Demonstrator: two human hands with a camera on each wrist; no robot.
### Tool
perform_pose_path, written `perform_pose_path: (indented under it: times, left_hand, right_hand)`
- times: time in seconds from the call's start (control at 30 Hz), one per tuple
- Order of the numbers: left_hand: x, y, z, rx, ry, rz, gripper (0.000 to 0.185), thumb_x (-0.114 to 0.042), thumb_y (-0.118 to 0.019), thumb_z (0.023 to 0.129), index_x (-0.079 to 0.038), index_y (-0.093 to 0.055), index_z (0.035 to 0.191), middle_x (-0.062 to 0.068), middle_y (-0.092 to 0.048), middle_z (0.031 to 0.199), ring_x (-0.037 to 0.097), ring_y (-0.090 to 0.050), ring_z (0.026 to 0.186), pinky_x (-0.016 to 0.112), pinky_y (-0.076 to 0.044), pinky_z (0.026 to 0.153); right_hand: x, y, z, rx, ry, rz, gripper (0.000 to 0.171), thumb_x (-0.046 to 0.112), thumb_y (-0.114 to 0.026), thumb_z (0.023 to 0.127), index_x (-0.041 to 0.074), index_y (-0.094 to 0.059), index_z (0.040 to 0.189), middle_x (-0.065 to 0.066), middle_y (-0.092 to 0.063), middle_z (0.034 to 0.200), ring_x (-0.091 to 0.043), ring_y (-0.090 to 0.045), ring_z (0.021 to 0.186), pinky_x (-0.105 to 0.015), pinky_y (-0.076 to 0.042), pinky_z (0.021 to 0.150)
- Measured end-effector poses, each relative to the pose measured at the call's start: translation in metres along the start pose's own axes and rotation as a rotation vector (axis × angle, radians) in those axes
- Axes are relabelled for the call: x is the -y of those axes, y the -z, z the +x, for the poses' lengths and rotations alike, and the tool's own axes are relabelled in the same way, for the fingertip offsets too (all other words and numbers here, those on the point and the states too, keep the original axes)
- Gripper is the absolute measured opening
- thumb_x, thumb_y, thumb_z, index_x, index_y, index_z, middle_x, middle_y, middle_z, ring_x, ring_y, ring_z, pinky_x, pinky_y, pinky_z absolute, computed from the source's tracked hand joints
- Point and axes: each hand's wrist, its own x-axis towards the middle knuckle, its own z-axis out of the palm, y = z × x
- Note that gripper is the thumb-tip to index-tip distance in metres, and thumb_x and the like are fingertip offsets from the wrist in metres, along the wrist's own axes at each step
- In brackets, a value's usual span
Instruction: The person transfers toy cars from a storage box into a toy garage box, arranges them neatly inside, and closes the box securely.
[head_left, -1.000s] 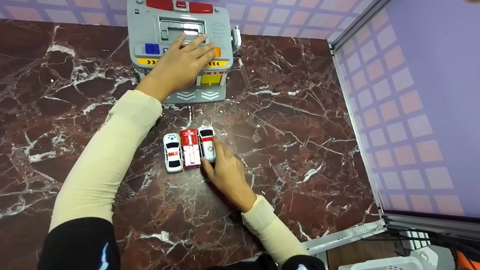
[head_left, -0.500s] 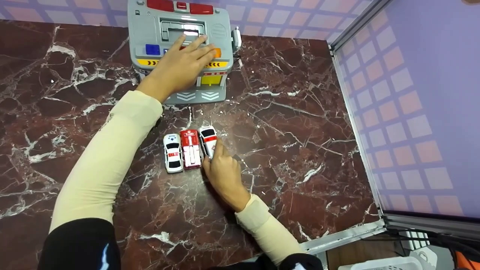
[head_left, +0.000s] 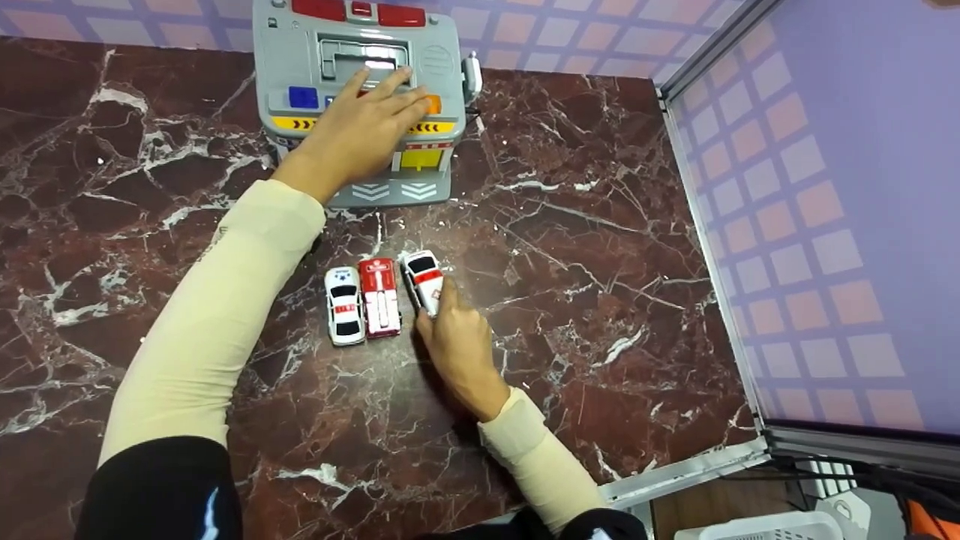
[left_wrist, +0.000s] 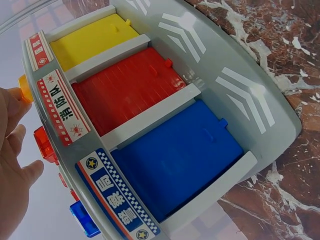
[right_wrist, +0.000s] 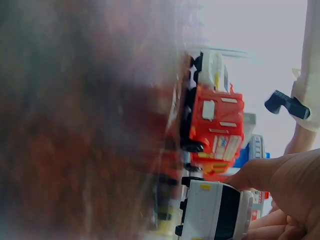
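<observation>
Where the right hand (head_left: 459, 341) grips: its thumb and fingers pinch the rear part of a small white toy ambulance (head_left: 424, 276) with a red band and dark windscreen.
Ambulance: near the middle of the dark red-brown, marble-patterned worktop (head_left: 585, 285), set at a slant, its front end towards the upper left.
Parked pair: a red-and-white toy fire truck (head_left: 381, 297) sits just beside the ambulance, and a white toy police car (head_left: 346, 306) with a red stripe lies close along the truck's other side.
Left hand (head_left: 360, 127): laid with fingers straight and spread on the roof of a grey plastic toy garage (head_left: 289, 64), one fingertip at the orange button (left_wrist: 24, 89).
Garage bays: three in a row, parted by white dividers, with a yellow door (left_wrist: 95, 40), a red door (left_wrist: 130, 90) and a blue door (left_wrist: 180, 155); the doors hide whatever the bays hold.
Garage apron: grey, marked with white chevrons, reaching out in front of the doors.
Basket: white plastic with a perforated side (head_left: 772, 529), cut off at the lower right edge; its contents cannot be told.
</observation>
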Motion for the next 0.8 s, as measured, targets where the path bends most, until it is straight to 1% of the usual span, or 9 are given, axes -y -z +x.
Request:
perform_pose_path:
  times: [0.07,0.2,0.37,0.5,0.6,0.73,0.8]
  left_hand:
    - [0.000,0.000,0.000,0.000,0.006,-0.009,0.048,-0.018,-0.023,0.101,-0.017,-0.017,0.149,-0.001,-0.013,0.155,0.020,0.005,0.143,0.053,0.004,0.114]
    - [-0.001,-0.001,0.000,-0.009,0.008,-0.014,0.048,-0.016,-0.024,0.101,-0.016,-0.019,0.148,0.000,-0.014,0.155,0.020,0.004,0.143,0.054,0.004,0.114]
    - [-0.002,-0.002,-0.001,-0.038,0.012,-0.031,0.048,-0.014,-0.025,0.100,-0.015,-0.021,0.148,0.001,-0.017,0.154,0.020,0.002,0.144,0.054,0.004,0.114]
    - [-0.002,-0.002,-0.002,-0.047,0.029,-0.027,0.048,-0.014,-0.026,0.100,-0.015,-0.022,0.148,0.001,-0.018,0.154,0.020,0.001,0.144,0.053,0.004,0.114]
    - [-0.003,-0.002,-0.003,-0.051,0.034,-0.020,0.051,-0.014,-0.035,0.098,-0.015,-0.022,0.147,0.001,-0.019,0.153,0.021,0.001,0.144,0.053,0.004,0.114]
    - [-0.005,-0.001,-0.002,-0.052,0.031,-0.031,0.055,-0.012,-0.042,0.095,-0.013,-0.023,0.147,0.002,-0.021,0.153,0.021,0.002,0.144,0.054,0.004,0.114]
    - [-0.006,0.000,-0.001,-0.048,0.035,-0.038,0.054,-0.012,-0.040,0.095,-0.014,-0.024,0.147,0.002,-0.022,0.152,0.020,0.002,0.144,0.053,0.004,0.114]
  right_hand:
    - [-0.003,0.002,0.001,-0.009,-0.003,0.030,0.049,0.026,-0.070,0.080,0.000,-0.048,0.115,-0.012,-0.062,0.062,-0.027,-0.059,0.044,-0.034,-0.050,0.037]
    - [-0.009,0.005,0.002,-0.004,-0.009,0.062,0.048,0.025,-0.071,0.080,-0.001,-0.050,0.115,-0.013,-0.067,0.073,-0.027,-0.062,0.050,-0.034,-0.053,0.043]
    - [-0.011,0.009,0.004,-0.015,-0.057,0.038,0.043,0.027,-0.071,0.079,0.001,-0.055,0.109,-0.012,-0.068,0.073,-0.031,-0.064,0.055,-0.039,-0.054,0.046]
    - [-0.011,0.010,0.004,-0.019,-0.074,0.037,0.042,0.028,-0.071,0.078,0.001,-0.057,0.107,-0.011,-0.068,0.073,-0.031,-0.064,0.055,-0.040,-0.054,0.046]
    - [-0.012,0.010,0.003,-0.014,-0.077,0.040,0.041,0.027,-0.071,0.078,0.001,-0.056,0.107,-0.011,-0.068,0.073,-0.031,-0.064,0.055,-0.039,-0.054,0.045]
    - [-0.013,0.010,0.003,-0.003,-0.088,0.045,0.042,0.028,-0.071,0.078,0.001,-0.057,0.107,-0.011,-0.068,0.073,-0.031,-0.064,0.055,-0.039,-0.054,0.046]
    - [-0.013,0.010,0.003,0.001,-0.091,0.052,0.042,0.028,-0.071,0.079,0.001,-0.057,0.108,-0.011,-0.068,0.074,-0.031,-0.065,0.056,-0.039,-0.055,0.047]
